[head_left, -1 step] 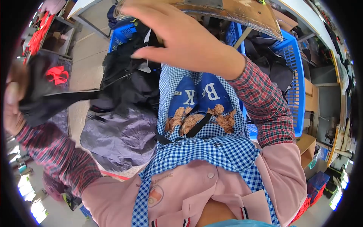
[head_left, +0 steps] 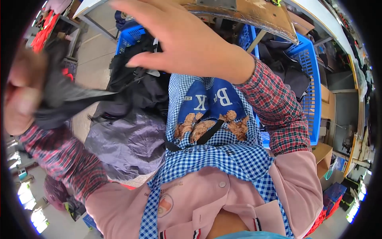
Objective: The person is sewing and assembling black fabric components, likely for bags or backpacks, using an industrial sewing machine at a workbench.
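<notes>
My left hand (head_left: 24,93) is raised at the far left, blurred by motion, its fingers closed on a black piece of fabric (head_left: 59,99). A narrow part of that fabric stretches right, toward a pile of black fabric (head_left: 147,93); whether they are joined I cannot tell. My right hand (head_left: 187,46) reaches across at the top, thumb and fingers apart, with nothing visible in it. It hangs over the near edge of the work table and the top of the pile. Shiny dark grey cloth (head_left: 123,143) spreads below the black fabric, left of my lap.
A brown table edge (head_left: 254,16) runs across the top. Blue plastic crates stand beneath it: one crate (head_left: 314,91) at right with dark fabric pieces, another crate (head_left: 129,38) behind the pile. My blue checked apron (head_left: 211,159) covers my lap. Red fabric (head_left: 41,36) lies at far left.
My left hand has shifted a little to the right with the black fabric. My right hand has moved slightly left, still spread.
</notes>
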### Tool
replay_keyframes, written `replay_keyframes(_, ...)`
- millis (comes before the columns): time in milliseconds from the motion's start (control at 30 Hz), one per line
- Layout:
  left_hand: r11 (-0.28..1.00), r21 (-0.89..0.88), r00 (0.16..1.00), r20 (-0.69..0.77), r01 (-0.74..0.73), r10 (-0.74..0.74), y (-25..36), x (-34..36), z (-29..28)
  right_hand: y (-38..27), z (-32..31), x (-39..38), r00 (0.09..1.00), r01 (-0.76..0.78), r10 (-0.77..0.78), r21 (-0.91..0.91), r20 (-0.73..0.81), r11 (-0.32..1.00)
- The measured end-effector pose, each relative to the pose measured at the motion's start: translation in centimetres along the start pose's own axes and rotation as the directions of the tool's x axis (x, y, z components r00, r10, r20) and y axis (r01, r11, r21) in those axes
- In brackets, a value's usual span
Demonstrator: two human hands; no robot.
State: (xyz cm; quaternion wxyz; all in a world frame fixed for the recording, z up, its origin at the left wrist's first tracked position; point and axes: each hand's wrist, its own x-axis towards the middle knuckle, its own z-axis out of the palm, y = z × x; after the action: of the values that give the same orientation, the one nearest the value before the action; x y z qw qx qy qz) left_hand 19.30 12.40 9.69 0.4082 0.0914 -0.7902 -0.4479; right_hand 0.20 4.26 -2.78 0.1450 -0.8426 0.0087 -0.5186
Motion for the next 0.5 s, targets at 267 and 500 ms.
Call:
replay_keyframes(267,0.99,0.021,0.858,-0.496,-0.139,0.131,-5.1,-0.5,6.4,-2.1,-2.5,-1.0,0.957,-0.264,0.287,0.499,0.031,0.825)
replay_keyframes(500,0.319,0.765,0.823,-0.467,0.559,-0.323,-17.0,-13.5,2.2,-7.2,-20.1,-6.8,0.839,-0.542,0.416,-0.471,-0.351,0.696)
